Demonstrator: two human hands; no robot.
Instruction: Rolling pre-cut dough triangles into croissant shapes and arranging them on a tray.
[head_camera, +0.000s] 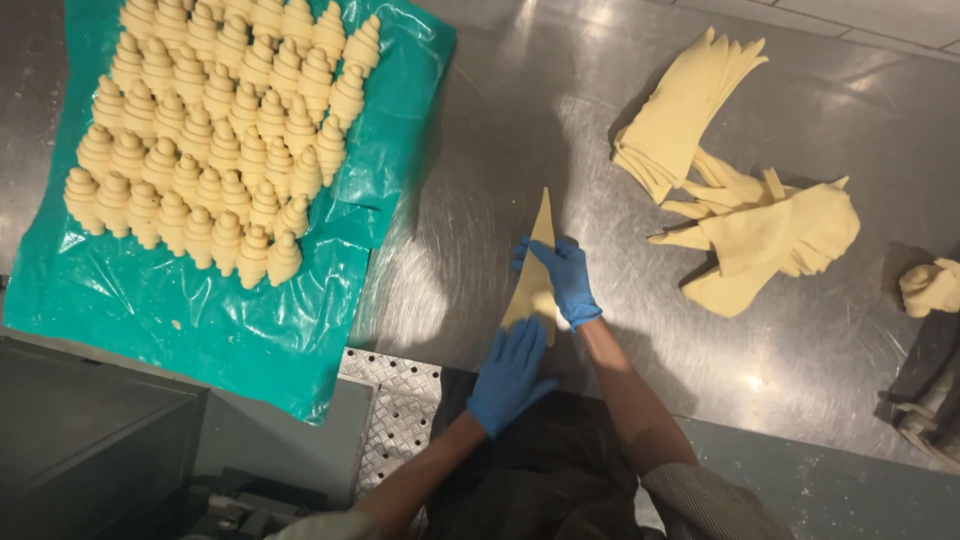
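Right hand lies flat and open on the dough triangle, looks soft, stretchy, best handled by its wide end.

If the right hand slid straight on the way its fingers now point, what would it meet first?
The right hand points up-left along the dough triangle, so it would ride to that strip's tip first. Beyond lies bare steel table, as far as the picture shows.

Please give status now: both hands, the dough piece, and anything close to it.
Left hand flat at wide end of dough triangle. Right hand pressing its middle. Cut dough stacks lie apart, to the right.
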